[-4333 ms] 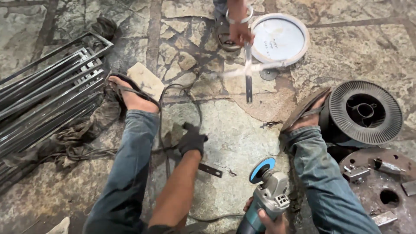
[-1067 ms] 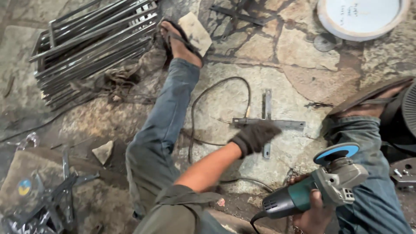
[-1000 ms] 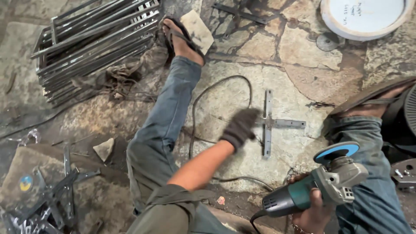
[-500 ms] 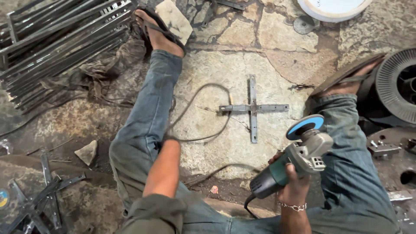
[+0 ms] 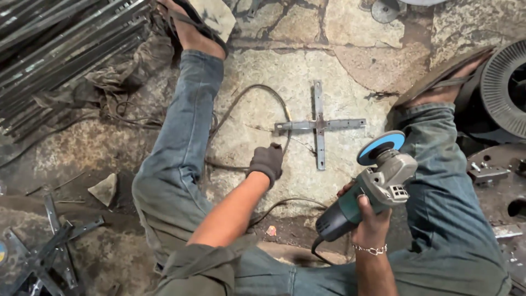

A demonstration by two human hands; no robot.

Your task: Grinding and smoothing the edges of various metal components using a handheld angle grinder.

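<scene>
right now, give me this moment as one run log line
left hand: gloved, on stone floor by cable | right hand: grips angle grinder | metal cross: flat, untouched

Metal bars [image 5: 60, 49] lie stacked upper left; a wire spool [image 5: 501, 90] sits right; metal scraps [image 5: 52, 255] lower left.
</scene>
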